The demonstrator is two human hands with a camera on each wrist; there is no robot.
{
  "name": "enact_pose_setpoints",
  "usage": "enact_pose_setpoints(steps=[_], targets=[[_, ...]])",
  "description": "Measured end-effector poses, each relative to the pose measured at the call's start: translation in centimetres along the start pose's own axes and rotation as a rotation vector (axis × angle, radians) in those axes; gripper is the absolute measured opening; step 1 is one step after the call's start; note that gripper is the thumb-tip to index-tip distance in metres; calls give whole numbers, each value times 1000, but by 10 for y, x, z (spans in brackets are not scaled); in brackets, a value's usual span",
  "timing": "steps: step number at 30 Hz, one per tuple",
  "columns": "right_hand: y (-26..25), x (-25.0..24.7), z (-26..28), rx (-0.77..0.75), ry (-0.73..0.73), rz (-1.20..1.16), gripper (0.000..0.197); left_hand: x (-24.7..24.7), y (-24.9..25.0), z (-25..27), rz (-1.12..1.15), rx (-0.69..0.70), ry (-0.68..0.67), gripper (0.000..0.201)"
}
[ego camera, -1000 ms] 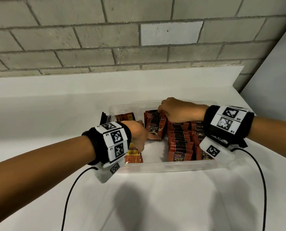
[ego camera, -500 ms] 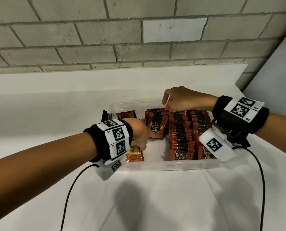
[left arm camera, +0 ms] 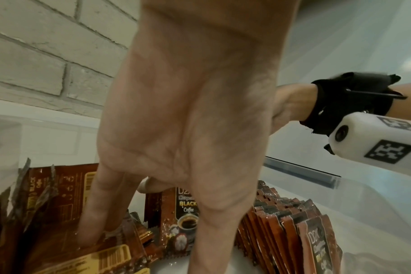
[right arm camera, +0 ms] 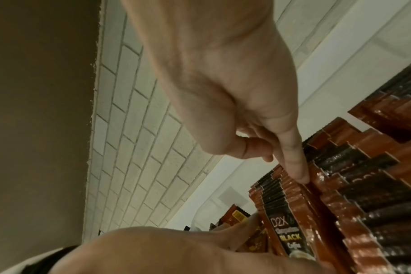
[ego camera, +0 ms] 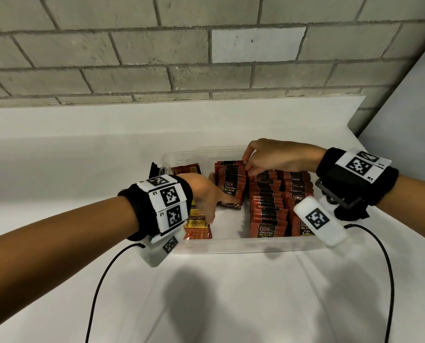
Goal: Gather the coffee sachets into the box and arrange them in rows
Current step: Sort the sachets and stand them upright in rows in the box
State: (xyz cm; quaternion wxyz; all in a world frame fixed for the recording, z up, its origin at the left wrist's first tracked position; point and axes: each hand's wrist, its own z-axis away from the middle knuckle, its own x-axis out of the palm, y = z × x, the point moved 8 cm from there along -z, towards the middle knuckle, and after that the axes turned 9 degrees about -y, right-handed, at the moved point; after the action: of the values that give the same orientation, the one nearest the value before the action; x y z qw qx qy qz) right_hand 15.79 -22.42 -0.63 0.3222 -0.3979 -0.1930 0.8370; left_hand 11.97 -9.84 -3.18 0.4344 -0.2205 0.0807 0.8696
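The coffee sachets (ego camera: 268,201) stand in rows inside the clear box (ego camera: 243,246) on the white surface (ego camera: 231,293). Since half a second ago the right hand (ego camera: 268,157) has dropped back onto the 12 o'clock end, one finger extended onto their tops, the others curled. The left hand (ego camera: 204,194) stays at 9 o'clock, straight fingers (left arm camera: 92,222) among loose sachets (ego camera: 197,226).

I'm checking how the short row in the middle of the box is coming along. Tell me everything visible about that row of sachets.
The short row of sachets stands upright at the far middle of the clear plastic box, left of two longer rows. The packets are glossy red-brown foil with black tops; the front one reads D2X Black Coffee. The left hand rests its fingers against the front sachet. The right hand touches the row's top edges at the back, one finger pressed between it and the neighbouring row.
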Motion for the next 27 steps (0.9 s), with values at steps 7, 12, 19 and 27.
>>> enact_pose_setpoints(steps=[7,12,19,27], targets=[[7,-9,-4,-41,25,-8,25,1,0,-1,24,16,-1,82],[2,-11,8,-69,71,262,29,2,-2,-4,-5,-13,-14,82],[-7,-3,11,-141,43,387,28,3,-1,-8,10,-1,-30,80],[-8,-1,11,-154,36,434,30,4,-1,-9,-13,-15,-29,79]])
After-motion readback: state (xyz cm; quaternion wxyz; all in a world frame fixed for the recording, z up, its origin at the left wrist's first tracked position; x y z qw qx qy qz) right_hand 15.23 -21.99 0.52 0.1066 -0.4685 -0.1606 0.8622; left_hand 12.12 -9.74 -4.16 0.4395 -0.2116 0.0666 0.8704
